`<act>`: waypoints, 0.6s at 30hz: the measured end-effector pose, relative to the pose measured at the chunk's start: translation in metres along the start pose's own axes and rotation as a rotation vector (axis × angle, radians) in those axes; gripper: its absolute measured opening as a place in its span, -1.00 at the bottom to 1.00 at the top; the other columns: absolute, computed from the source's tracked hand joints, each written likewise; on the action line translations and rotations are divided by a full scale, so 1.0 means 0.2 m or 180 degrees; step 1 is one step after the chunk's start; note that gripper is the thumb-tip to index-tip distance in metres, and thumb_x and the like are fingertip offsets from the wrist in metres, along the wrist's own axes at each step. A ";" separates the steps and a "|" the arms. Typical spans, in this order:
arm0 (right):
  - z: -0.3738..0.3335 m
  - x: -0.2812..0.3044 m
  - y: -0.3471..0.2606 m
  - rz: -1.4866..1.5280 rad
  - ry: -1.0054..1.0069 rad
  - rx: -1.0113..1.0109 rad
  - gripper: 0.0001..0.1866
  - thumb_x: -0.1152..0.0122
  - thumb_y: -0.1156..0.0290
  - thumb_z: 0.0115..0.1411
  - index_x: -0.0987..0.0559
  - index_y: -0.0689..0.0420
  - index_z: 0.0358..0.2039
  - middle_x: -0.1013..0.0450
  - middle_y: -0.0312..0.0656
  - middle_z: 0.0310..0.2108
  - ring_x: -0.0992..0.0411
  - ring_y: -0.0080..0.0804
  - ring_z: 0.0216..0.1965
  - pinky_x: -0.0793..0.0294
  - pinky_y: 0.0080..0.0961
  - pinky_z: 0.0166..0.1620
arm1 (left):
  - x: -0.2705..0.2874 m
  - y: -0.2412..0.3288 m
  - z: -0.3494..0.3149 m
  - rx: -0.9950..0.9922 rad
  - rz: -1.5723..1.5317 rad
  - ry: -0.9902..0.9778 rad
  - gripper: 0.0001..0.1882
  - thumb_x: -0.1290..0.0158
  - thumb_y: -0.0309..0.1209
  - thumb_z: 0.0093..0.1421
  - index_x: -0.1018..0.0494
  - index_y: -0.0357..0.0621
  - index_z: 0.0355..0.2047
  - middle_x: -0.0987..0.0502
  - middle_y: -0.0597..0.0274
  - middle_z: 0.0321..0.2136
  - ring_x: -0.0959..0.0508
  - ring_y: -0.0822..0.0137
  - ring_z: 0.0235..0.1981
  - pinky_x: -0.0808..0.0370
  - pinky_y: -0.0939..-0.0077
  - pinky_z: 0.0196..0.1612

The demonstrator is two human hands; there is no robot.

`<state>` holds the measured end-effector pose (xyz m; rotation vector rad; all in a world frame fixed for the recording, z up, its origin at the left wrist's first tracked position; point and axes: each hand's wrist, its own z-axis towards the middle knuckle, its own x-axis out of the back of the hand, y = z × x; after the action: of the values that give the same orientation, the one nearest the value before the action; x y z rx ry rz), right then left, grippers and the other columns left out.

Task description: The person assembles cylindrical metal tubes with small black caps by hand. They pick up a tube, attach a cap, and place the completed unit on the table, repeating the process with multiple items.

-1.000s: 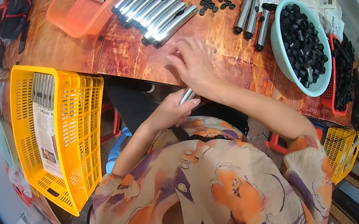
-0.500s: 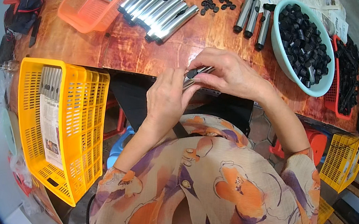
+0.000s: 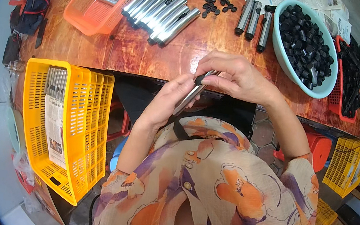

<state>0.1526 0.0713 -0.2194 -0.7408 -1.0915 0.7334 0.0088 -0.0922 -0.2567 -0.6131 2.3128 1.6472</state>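
Note:
A shiny metal tube [image 3: 184, 104] slants between my hands in front of the table edge. My left hand [image 3: 169, 99] is closed around its side, with the thumb by a small black oval piece [image 3: 199, 80] on the tube. My right hand [image 3: 237, 77] pinches the tube's upper end, fingers and thumb beside that black piece. The fingers partly hide how the piece sits. Beyond my hands lie several similar metal tubes [image 3: 162, 12] with black ends in a row. Loose black oval pieces [image 3: 212, 3] are scattered farther back.
An orange basket [image 3: 89, 17] of tubes stands at the back left. Three tubes [image 3: 253, 21] lie beside a light-blue bowl [image 3: 280, 68] of black caps. Right of it is a red basket [image 3: 341, 115] of black parts. A yellow crate [image 3: 84, 145] holding tubes and newspaper stands at my left.
The tube has swung steeper, and more of its lower length shows below my left hand. My left hand has turned and its thumb is now at the black piece.

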 end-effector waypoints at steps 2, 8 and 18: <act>0.00 -0.02 0.03 -0.0003 0.0300 0.0226 -0.77 -0.15 0.44 0.16 -0.51 0.21 -0.16 -0.46 -0.16 -0.24 -0.48 -0.24 -0.26 -0.46 -0.41 -0.12 | -0.01 0.00 0.01 -0.0031 -0.0132 0.0099 -0.70 0.11 -0.21 0.34 -0.37 -0.16 -0.09 -0.45 0.33 -0.44 -0.40 0.56 -0.47 -0.33 0.72 -0.38; -0.05 -0.13 0.01 0.1472 0.1444 -0.1314 -0.69 -0.08 0.35 0.27 -0.43 0.17 0.00 -0.46 -0.30 -0.30 -0.44 -0.61 -0.38 -0.50 -0.60 -0.29 | -0.07 -0.02 0.04 -0.1191 0.0777 0.0972 -0.74 0.04 -0.35 0.31 -0.33 -0.25 -0.09 -0.43 0.32 -0.37 -0.43 0.51 -0.37 -0.38 0.66 -0.27; 0.00 -0.26 -0.01 -0.0284 0.1374 -0.0715 -0.82 -0.13 0.45 0.19 -0.38 0.27 -0.28 -0.40 0.03 -0.46 -0.43 0.06 -0.43 -0.42 -0.30 -0.40 | -0.11 -0.03 0.05 -0.2010 0.2127 0.1501 -0.67 -0.03 -0.51 0.22 -0.28 -0.30 -0.02 -0.44 0.06 -0.25 -0.49 0.34 -0.23 -0.43 0.47 -0.18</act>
<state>0.1383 0.0272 -0.2441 -0.9824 -0.8109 0.3524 0.0308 -0.0790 -0.2553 -0.3686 2.4433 2.8741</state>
